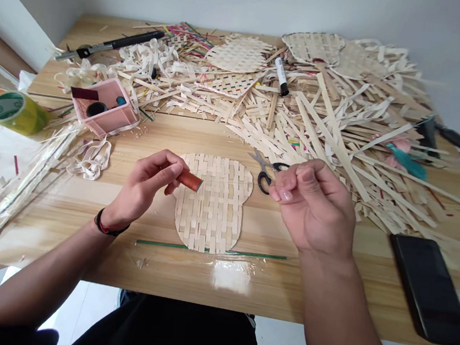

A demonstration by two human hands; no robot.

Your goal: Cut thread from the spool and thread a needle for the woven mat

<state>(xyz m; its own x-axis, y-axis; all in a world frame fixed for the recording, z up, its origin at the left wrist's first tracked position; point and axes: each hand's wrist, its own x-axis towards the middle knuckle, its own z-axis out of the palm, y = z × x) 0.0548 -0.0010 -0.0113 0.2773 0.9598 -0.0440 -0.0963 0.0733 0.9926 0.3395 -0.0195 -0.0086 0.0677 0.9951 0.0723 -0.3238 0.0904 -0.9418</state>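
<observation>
A wide wooden table [58, 255] fills the frame, its far half buried under a heap of loose bamboo strips [326, 133] and curled offcuts. Along the top edge of the heap lie finished-looking woven panels [237, 54], and a smartphone [430, 289] rests face down at the lower right.

At the centre, a woven bamboo panel [211, 209] lies flat, its over-and-under weave filling a rounded, lobed outline. Its cut edge shows no binding, and a thin green strip [245, 253] lies just below it, not fastened to it. A pink plastic box [106, 125] sits tilted at the upper left, holding a black roll [96, 108], a dark red square [84, 93] and a small teal disc [121, 101]. Beyond it, at the left edge, lies a roll of yellow tape [16, 112].

Above the panel's near edge, the left hand [143, 185] has its grip clamped on a small rust-red cylinder [190, 180], whose end reaches over the weave. The right hand [313, 207] hovers over the panel's right side, its fingertips [284, 187] pinched together; anything held between them is too fine to tell. Black-handled scissors [265, 174] lie just behind those fingers.
</observation>
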